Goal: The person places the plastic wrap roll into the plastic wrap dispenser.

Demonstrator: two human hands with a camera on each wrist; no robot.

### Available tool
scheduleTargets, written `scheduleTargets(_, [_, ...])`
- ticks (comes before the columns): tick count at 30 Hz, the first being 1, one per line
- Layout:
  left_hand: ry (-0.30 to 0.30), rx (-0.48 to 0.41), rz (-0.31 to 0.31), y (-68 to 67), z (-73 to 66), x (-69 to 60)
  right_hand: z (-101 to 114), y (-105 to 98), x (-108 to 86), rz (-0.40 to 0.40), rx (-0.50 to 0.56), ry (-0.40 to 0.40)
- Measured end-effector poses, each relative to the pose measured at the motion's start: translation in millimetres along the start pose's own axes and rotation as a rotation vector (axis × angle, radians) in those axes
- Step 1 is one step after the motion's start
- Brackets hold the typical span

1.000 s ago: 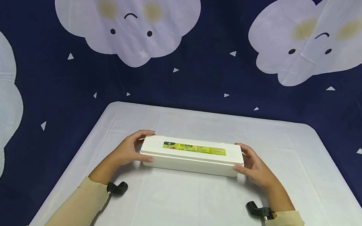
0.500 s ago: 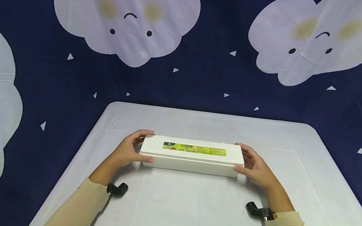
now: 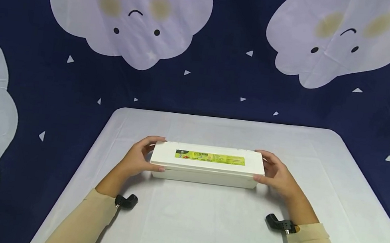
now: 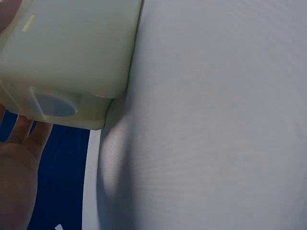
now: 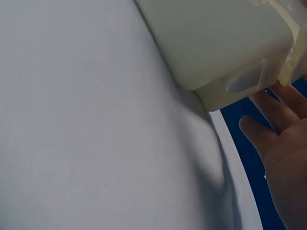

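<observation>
A long white plastic cling film box [image 3: 206,177] with a yellow-green label [image 3: 210,157] on its lid [image 3: 164,154] lies crosswise on the white-covered table. My left hand [image 3: 136,159] grips its left end, thumb along the front near the lid's edge and fingers behind. At the opposite end my right hand [image 3: 280,178] holds it the same way. Both wrist views show the box's pale side close up, with a rounded recess in each end. Part of the left hand [image 4: 19,172] and of the right hand [image 5: 288,158] appears beside it. The inside of the box is hidden.
The white table [image 3: 197,226] has rounded far corners. Behind it hangs a dark blue cloth [image 3: 216,92] printed with white clouds and small triangles. Each wrist wears a black camera mount, one on the left [image 3: 126,201] and one on the right [image 3: 279,223].
The lid stands slightly higher over the box's front, and both thumbs have shifted up toward its edge. The head view has also moved a little. Both hands stay at the box's ends.
</observation>
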State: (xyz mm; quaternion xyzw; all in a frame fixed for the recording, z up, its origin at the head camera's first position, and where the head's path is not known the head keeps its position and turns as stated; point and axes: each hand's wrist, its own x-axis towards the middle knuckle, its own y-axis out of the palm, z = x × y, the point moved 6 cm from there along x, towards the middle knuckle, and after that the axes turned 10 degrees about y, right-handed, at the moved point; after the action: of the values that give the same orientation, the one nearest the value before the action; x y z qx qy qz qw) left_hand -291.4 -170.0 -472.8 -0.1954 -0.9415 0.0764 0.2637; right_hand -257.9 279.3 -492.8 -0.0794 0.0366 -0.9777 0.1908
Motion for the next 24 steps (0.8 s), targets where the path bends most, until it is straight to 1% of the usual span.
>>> scheduleTargets(4, [-0.005, 0.005, 0.012, 1.4, -1.6, -2.3, 0.5, 2.3, -2.8, 0.019, -0.041, -0.005])
scheduleTargets(6, [-0.014, 0.017, 0.016, 1.5, -2.6, -3.6, 0.6, 2.7, -3.6, 0.013, -0.061, -0.007])
scheduleTargets(10, [-0.009, 0.026, 0.017, 0.6, -4.7, -5.2, 0.0, 3.6, -3.0, 0.007, -0.084, 0.002])
scheduleTargets(14, [0.007, 0.032, 0.027, -0.5, -5.0, -5.5, -1.1, 3.5, -2.4, -0.009, -0.106, 0.028])
scheduleTargets(20, [0.025, 0.083, 0.046, -2.7, -3.1, -5.3, -0.6, 3.5, -1.6, -0.03, -0.154, 0.084])
scheduleTargets(24, [0.034, 0.062, 0.05, -2.1, -3.7, -5.8, 1.3, 3.8, -1.6, -0.025, -0.18, 0.095])
